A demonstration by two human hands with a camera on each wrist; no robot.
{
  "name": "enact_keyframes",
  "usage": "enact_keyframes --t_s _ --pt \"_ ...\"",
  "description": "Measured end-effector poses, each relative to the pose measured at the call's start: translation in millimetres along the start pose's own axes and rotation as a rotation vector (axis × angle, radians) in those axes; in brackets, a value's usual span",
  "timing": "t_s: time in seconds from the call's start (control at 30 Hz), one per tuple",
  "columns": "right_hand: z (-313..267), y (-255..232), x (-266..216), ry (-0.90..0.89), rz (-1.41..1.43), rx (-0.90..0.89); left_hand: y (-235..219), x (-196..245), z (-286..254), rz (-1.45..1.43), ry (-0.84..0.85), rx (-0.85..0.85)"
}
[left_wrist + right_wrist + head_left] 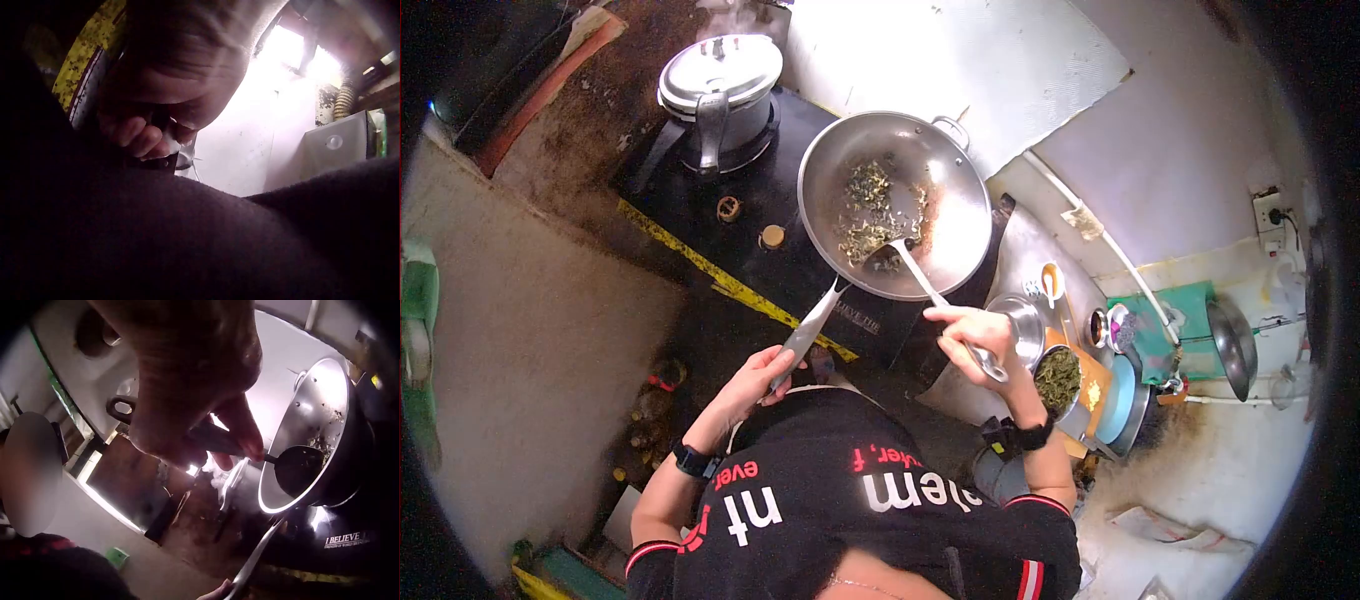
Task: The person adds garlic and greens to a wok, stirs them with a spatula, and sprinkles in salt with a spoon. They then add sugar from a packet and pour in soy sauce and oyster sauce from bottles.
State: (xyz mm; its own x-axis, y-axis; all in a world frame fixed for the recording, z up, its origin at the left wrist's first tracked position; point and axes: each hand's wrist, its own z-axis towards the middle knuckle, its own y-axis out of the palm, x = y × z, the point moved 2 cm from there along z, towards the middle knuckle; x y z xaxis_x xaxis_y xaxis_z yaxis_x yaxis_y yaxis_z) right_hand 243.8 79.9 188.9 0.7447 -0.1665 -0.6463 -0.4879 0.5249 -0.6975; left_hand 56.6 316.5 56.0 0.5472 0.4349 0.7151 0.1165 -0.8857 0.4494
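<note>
A steel wok sits on the black stove, with shredded greenish-yellow food spread over its bottom. My left hand grips the wok's long handle near its end; in the left wrist view the fingers are curled and much is dark. In my right hand is a metal spatula, held by its handle with the index finger stretched along it. The spatula's rounded blade lies inside the wok, at the near side of the food.
A lidded pressure cooker steams on the left burner. Two small round lids lie on the stove's front. To the right stand a steel bowl, a bowl of dark greens, a cutting board and a blue basin.
</note>
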Motion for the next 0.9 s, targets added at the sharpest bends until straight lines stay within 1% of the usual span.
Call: enact_keyframes --t_s 0.07,0.1,0.17,0.23,0.27,0.33,0.37,0.43,0.47,0.53,0.57,0.63,0.7,0.73,0.77,0.83,0.87,0.9 --pt "7 10 20 0.019 -0.063 0.081 0 -2 1 0.007 0.003 0.018" --pt "11 15 37 0.095 -0.062 0.132 0 -3 1 0.015 0.008 0.039" --pt "35 18 51 0.103 -0.039 0.297 0 -1 -1 0.017 0.009 0.03" --pt "54 22 77 0.057 -0.089 0.412 1 0 0 0.015 0.011 0.017" --pt "65 29 86 0.06 -0.09 0.414 1 -1 -1 0.015 0.015 0.018" --pt "83 39 98 0.139 0.17 0.59 1 -1 1 0.017 0.021 0.017" --pt "80 41 96 0.143 0.169 0.592 2 -1 1 0.018 0.022 0.018" --pt "72 51 86 0.168 0.326 0.337 1 0 0 0.02 0.024 0.018" --pt "65 46 71 0.068 0.216 0.24 1 2 -2 0.021 0.012 0.006" --pt "48 28 33 0.084 0.201 0.168 0 3 1 0.025 -0.002 -0.011" --pt "37 13 14 0.124 0.12 0.087 -1 1 2 0.026 0.001 -0.004" --pt "21 1 -12 0.121 0.158 0.108 0 1 2 0.027 0.003 0.001" --pt "8 -4 -27 0.199 0.36 0.179 2 6 -1 0.018 -0.002 -0.024" --pt "7 1 -29 0.273 0.357 0.186 1 5 0 0.019 -0.002 -0.025" --pt "10 8 -28 0.274 0.357 0.189 1 4 0 0.023 0.002 -0.025" --pt "21 25 -13 0.379 0.254 0.242 1 4 1 0.029 0.008 -0.026" --pt "33 30 -5 0.295 0.156 0.244 0 4 1 0.043 0.005 -0.02" --pt "41 36 3 0.323 0.178 0.291 0 4 0 0.058 -0.002 -0.013"
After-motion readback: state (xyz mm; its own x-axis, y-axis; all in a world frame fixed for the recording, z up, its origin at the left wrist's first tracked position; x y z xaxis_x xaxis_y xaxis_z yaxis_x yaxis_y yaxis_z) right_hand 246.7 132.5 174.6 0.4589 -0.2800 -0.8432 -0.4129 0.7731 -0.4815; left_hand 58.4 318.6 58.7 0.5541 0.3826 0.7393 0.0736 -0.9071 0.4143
